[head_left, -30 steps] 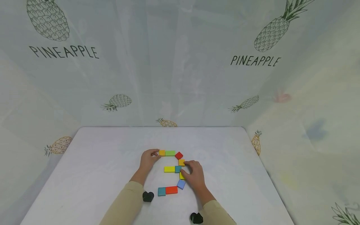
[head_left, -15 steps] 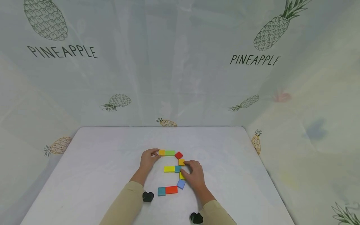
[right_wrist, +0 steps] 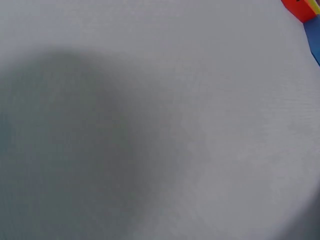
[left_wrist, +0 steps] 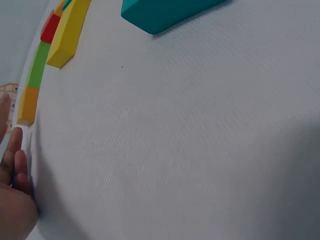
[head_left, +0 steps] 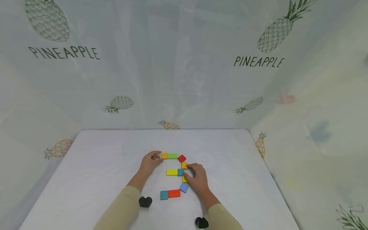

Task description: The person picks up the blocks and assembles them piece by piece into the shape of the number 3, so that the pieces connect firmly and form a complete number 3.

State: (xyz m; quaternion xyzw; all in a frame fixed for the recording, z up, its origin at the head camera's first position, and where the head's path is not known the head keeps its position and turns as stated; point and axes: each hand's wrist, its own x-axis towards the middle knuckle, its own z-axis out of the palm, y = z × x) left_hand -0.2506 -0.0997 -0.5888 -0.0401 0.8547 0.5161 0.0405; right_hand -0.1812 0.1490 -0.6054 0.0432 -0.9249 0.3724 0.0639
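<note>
On the white table, coloured wooden blocks lie in a shape like a 3. At its top left end is an orange block point(head_left: 164, 156), followed by a green block point(head_left: 172, 156) and a red block point(head_left: 181, 158). My left hand point(head_left: 148, 163) is just left of that end; the left wrist view shows its fingertips slightly apart from the orange block point(left_wrist: 28, 106). My right hand point(head_left: 199, 179) lies along the right side, fingertips at a second orange block point(head_left: 184, 165), thumb by a teal block point(head_left: 180, 172) and a partly covered yellow block point(head_left: 185, 179). Contact there is unclear.
A long yellow block point(head_left: 172, 172) forms the middle bar. Below are a blue block point(head_left: 184, 187), a red-orange block point(head_left: 173, 193) and another teal block point(head_left: 164, 195). Black heart-shaped pieces point(head_left: 145, 202) sit by each sleeve. A pineapple-print curtain point(head_left: 184, 64) hangs behind the table.
My left hand and forearm have shifted slightly left. My right hand and the blocks keep their arrangement; the whole head view has shifted a little.
</note>
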